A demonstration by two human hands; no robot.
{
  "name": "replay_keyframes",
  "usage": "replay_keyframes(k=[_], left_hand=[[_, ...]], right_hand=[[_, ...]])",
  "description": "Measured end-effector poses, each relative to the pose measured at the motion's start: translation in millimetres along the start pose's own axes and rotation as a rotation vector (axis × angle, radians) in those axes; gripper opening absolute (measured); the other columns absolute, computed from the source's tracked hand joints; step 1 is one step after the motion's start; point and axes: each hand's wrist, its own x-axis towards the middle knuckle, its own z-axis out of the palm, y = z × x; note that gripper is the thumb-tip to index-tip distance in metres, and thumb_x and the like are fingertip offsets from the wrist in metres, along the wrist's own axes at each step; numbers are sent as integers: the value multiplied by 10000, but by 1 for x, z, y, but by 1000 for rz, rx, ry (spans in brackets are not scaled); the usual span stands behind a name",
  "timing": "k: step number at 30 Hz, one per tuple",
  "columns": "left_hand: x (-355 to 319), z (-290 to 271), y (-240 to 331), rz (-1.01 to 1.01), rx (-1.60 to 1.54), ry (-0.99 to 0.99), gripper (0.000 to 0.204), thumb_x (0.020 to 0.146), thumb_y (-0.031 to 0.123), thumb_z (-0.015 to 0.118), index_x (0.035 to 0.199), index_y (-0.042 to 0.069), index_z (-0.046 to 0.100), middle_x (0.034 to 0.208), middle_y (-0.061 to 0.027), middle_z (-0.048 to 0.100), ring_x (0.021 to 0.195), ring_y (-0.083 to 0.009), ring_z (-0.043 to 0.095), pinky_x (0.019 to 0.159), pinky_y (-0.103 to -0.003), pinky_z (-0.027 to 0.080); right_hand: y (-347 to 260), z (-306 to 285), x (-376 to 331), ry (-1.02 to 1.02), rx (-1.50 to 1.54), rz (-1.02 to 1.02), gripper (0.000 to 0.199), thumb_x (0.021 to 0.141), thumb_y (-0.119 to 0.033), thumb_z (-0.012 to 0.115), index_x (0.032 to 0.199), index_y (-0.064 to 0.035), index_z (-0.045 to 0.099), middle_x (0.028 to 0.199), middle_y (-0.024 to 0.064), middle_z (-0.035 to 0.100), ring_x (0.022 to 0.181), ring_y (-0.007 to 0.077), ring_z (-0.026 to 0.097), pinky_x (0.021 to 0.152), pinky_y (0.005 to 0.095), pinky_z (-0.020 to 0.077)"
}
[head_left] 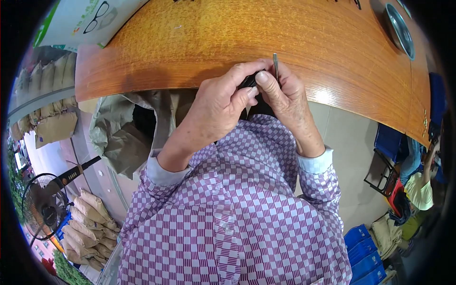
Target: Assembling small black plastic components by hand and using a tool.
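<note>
Both of my hands meet at the table's near edge, above my lap. My left hand (211, 107) is closed on a small black piece (247, 81), mostly hidden by the fingers; its kind cannot be made out. My right hand (288, 97) is closed around a thin metal tool with a flat narrow tip (275, 61), which points up and away from me between thumb and fingers. My right thumb presses against the black piece close to my left fingers.
A wooden table (190, 42) curves across the front. On it stand a white box (71, 26) and a round metal dish (400, 31). Below left hangs an open sack (118, 137). A fan (45, 209) and stacked brown bags (90, 232) are farther left. Another person (420, 190) is at right.
</note>
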Motion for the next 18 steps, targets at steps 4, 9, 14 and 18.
replay_keyframes(k=[4,9,14,18], left_hand=[[-6,-3,-6,74,-52,68,363,926,54,513,1287,49,469,1032,-80,618,802,-128,643,671,-233,516],[-11,-8,-10,115,-58,129,360,949,79,487,1305,45,452,1086,-79,606,821,-116,639,678,-219,516],[-15,-14,-19,147,7,204,350,952,68,475,1299,27,454,1092,-77,602,865,-113,630,703,-225,515],[-19,-21,-27,130,-14,349,344,949,33,463,1292,7,460,1095,-78,597,939,-114,603,780,-232,496]], right_hand=[[-6,6,4,-59,49,41,273,939,-236,564,1087,-7,566,714,-60,492,600,11,409,520,169,328],[-4,16,13,-73,-1,48,266,938,-226,566,1090,-7,565,720,-59,492,597,12,414,524,171,336],[-18,32,17,-40,-57,57,350,974,-295,480,1163,-3,517,707,-39,482,562,28,406,479,179,319],[-32,45,8,-85,110,278,408,995,-348,401,1229,-20,469,683,-23,468,529,41,386,443,185,292]])
